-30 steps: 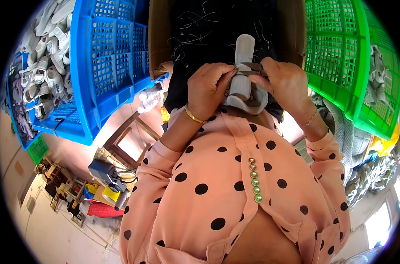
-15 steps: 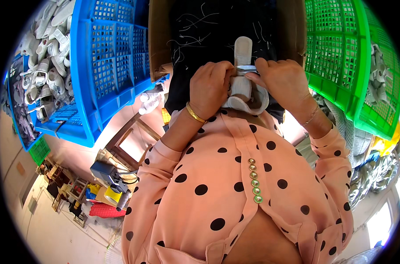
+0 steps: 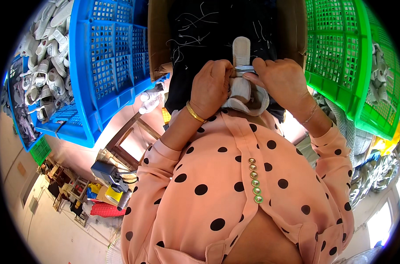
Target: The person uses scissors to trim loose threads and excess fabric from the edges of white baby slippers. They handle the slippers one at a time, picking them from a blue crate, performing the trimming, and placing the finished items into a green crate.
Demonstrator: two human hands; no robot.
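Observation:
A pale grey-white shoe upper (image 3: pixel 241 49) lies over my lap, its long rounded tongue pointing away from me and its curved collar toward my body. My left hand (image 3: pixel 210 84) is closed on its left edge, with fingertips pinched near the middle. From my right hand (image 3: pixel 280 81), closed, the shiny metal blades of small thread snips (image 3: pixel 245 68) reach left across the upper. Their tips lie close to my left fingertips. The snips' handle is hidden inside my right fingers.
Black cloth (image 3: pixel 222 26) with loose white threads covers my lap, between cardboard walls (image 3: pixel 159 37). A blue crate (image 3: pixel 107 61) stands at left, near a pile of white shoe uppers (image 3: pixel 46 75). Green crates (image 3: pixel 336 57) stand at right. A black machine motor (image 3: pixel 105 171) is at lower left.
The upper and both hands have shifted very slightly to the left. The grip of each hand looks the same.

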